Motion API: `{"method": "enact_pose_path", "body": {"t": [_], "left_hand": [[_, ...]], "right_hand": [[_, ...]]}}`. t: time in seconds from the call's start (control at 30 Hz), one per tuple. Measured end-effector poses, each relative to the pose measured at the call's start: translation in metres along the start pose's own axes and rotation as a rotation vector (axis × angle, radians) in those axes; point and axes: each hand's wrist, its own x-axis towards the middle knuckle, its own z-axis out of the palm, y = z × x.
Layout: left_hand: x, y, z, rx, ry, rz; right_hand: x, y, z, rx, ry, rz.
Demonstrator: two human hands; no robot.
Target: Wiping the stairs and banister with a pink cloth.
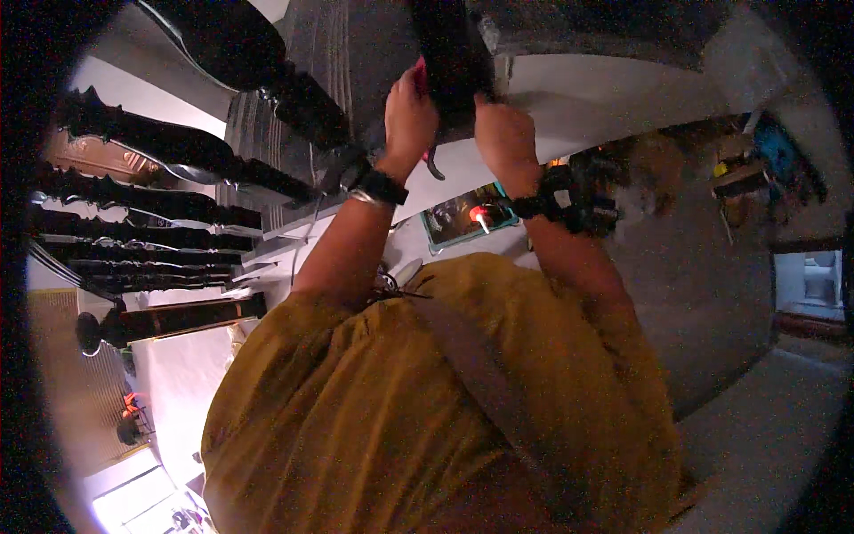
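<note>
Both my arms reach up to the top middle of the head view, where a long black piece (449, 62) hangs; it is too dark to tell its kind. Closed at its left edge is my left hand (411, 125). A bit of pinkish red (420, 73) shows at those fingertips, and a small curved grey hook (434, 166) with some red pokes out below the hand; I cannot tell whether they are one thing. At the right edge, my right hand (505, 136) has its fingers curled against the black piece. Black straps with devices circle both wrists.
Dark turned balusters (151, 147) of a stair railing run along the left. A teal-framed panel (471, 218) with a glowing red-and-white light lies beyond my forearms. A shelf with a blue item (783, 156) is at far right. A bright window (133, 494) shows at lower left.
</note>
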Motion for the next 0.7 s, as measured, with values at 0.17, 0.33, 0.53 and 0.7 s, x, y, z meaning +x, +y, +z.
{"method": "enact_pose_path", "body": {"t": [0.17, 0.33, 0.53, 0.7], "left_hand": [[0.035, -0.031, -0.003, -0.576, -0.105, -0.378], [0.058, -0.021, 0.031, -0.927, -0.053, -0.414], [0.051, -0.003, 0.003, -0.899, -0.441, -0.489], [0.011, 0.017, -0.032, 0.434, -0.475, -0.086]], "right_hand": [[-0.001, -0.011, 0.017, 0.087, 0.183, -0.049], [0.0, -0.001, 0.01, -0.021, 0.097, -0.048], [-0.013, 0.012, 0.017, 0.137, 0.19, 0.045], [-0.042, 0.013, 0.018, 0.32, 0.161, 0.04]]}}
